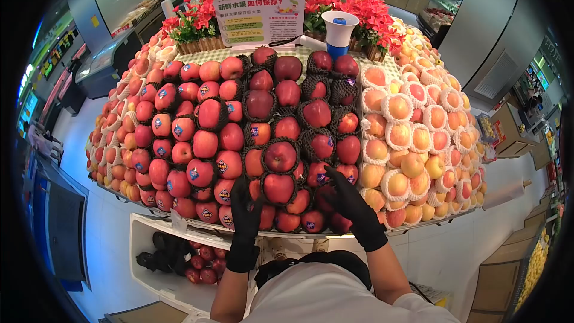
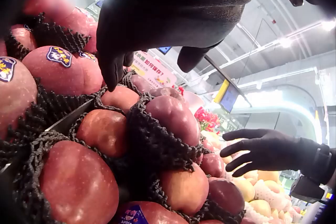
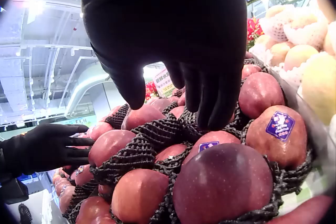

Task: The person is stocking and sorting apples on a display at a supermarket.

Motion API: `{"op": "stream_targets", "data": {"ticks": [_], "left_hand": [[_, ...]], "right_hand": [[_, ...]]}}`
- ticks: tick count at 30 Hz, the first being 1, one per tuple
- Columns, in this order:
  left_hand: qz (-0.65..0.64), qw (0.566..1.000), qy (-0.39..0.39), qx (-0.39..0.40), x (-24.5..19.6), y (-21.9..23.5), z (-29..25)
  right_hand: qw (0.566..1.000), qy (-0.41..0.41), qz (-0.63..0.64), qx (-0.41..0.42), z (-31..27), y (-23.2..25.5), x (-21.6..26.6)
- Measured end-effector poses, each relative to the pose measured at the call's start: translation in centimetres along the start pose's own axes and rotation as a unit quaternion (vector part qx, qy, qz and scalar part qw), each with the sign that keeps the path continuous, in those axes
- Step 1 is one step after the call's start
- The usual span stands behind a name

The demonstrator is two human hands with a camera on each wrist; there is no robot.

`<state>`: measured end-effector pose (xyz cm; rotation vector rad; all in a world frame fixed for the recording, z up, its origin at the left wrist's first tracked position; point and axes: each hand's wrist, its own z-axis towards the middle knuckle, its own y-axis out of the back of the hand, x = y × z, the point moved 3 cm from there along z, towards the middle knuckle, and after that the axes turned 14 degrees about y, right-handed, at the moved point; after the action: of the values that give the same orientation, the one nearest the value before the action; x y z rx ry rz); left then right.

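Observation:
A mound of red apples fills the head view, and its middle column holds dark red apples in black foam nets [image 1: 281, 155]. My black-gloved left hand [image 1: 245, 203] lies with straight fingers against the netted apples in the lowest rows. In the left wrist view that left hand [image 2: 152, 24] hangs over a netted apple [image 2: 170, 116] and grips nothing. My gloved right hand [image 1: 345, 198] has its fingers spread over the low apples to the right of the left hand. Seen from the right wrist, its fingertips [image 3: 210, 103] touch the nets between apples [image 3: 223, 182].
Bare red apples with stickers [image 1: 179, 137] are at the left, and pale apples in white nets [image 1: 412, 137] at the right. On top stand a printed sign [image 1: 259, 18], a white megaphone [image 1: 338, 30] and red flowers [image 1: 373, 21]. A white crate [image 1: 149, 233] with apples sits below the shelf edge.

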<state>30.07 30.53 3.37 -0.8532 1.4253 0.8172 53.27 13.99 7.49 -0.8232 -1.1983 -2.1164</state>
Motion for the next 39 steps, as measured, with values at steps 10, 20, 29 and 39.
{"op": "stream_targets", "data": {"ticks": [10,20,29,39], "left_hand": [[0.242,0.965,-0.087,-0.043,-4.3,-4.7,2.4],[0.365,0.925,-0.104,0.003,-6.0,-8.3,6.4],[0.548,0.828,-0.118,0.016,-5.1,-9.9,9.1],[0.59,0.8,-0.093,-0.053,-4.6,-10.9,9.8]], "right_hand": [[0.996,0.01,0.085,0.033,1.9,0.4,0.2],[0.998,0.051,0.017,0.043,1.2,0.3,-0.8],[0.998,0.022,0.036,0.039,0.1,0.6,-0.8],[0.94,-0.104,0.323,-0.028,-0.6,-0.5,0.0]]}}
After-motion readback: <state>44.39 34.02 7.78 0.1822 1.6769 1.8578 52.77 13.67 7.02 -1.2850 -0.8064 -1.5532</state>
